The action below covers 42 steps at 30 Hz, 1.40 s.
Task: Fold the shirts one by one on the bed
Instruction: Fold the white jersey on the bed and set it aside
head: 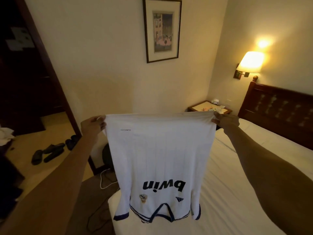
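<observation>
Left hand (92,125) and right hand (226,120) each pinching a hem corner, white football shirt with dark lettering (158,160) hanging upside down below the fingers, white-sheeted bed (237,184) beneath

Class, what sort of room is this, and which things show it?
Probably a hotel bedroom: a bed with white sheets and a dark wooden headboard, a lit wall lamp above a bedside table, and a framed picture on the wall.
</observation>
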{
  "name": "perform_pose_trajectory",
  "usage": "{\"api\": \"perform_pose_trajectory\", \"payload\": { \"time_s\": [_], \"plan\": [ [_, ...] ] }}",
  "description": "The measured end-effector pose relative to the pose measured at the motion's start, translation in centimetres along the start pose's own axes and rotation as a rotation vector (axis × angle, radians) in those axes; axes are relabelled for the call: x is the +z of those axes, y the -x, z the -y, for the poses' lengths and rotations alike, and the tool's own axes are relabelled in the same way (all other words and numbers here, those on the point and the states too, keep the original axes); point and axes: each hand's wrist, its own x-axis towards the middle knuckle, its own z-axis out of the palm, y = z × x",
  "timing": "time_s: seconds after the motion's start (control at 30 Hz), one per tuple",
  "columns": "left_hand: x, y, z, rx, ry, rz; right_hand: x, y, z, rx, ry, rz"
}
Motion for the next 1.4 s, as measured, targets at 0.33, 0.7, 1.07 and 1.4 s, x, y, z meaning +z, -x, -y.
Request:
{"api": "perform_pose_trajectory", "payload": {
  "time_s": [0.33, 0.7, 1.07, 1.4],
  "plan": [
    [0.4, -6.0, -4.0, 0.038, 0.05, -0.055, 9.5, -4.6, 2.1, 0.048, -0.04, -0.083],
    [-4.1, 3.0, 2.2, 0.001, -0.106, 0.001, 2.7, -0.9, -6.0, 0.087, 0.086, -0.268],
    [-5.6, 20.2, 23.6, -0.414, -0.332, 0.184, -14.9, 6.8, -28.0, 0.188, 0.291, -0.297],
    [-5.2, 35.9, 48.0, -0.819, -0.474, 0.321, -30.4, 10.7, -53.6, 0.394, 0.368, -0.44]
  ]
}}
